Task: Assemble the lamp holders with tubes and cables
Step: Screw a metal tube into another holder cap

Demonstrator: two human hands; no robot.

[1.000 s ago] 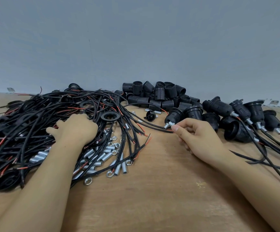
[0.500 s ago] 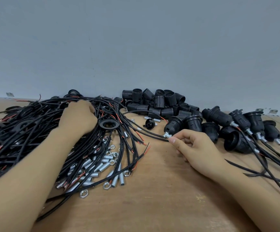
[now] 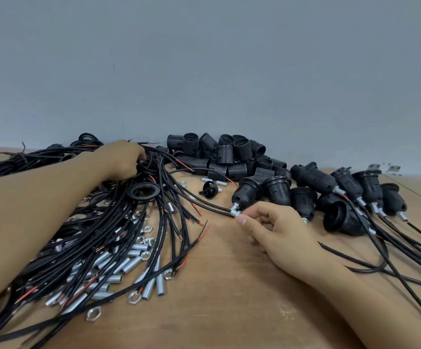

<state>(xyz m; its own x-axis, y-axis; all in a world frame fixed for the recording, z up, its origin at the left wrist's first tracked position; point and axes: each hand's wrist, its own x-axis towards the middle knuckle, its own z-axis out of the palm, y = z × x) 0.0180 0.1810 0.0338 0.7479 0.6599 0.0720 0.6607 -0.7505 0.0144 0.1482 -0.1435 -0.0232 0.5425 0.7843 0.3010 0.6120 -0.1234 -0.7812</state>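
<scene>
My right hand pinches the metal tube that sticks out of a black lamp holder lying mid-table; a black cable runs from that tube to the left. Far left at the back, my left hand reaches into the big tangle of black cables with red and bare ends, its fingers curled down among the wires. Whether it grips one is hidden. Loose metal tubes and nuts lie under the cables.
A heap of bare black holder shells sits against the grey wall. Several assembled holders with cables lie at the right, their cables trailing toward me. A black ring rests on the tangle. A small black cap lies mid-table on the wooden table.
My left hand has moved from the near part of the cable tangle to its far edge. My right hand stays pinched on the tube of the same holder.
</scene>
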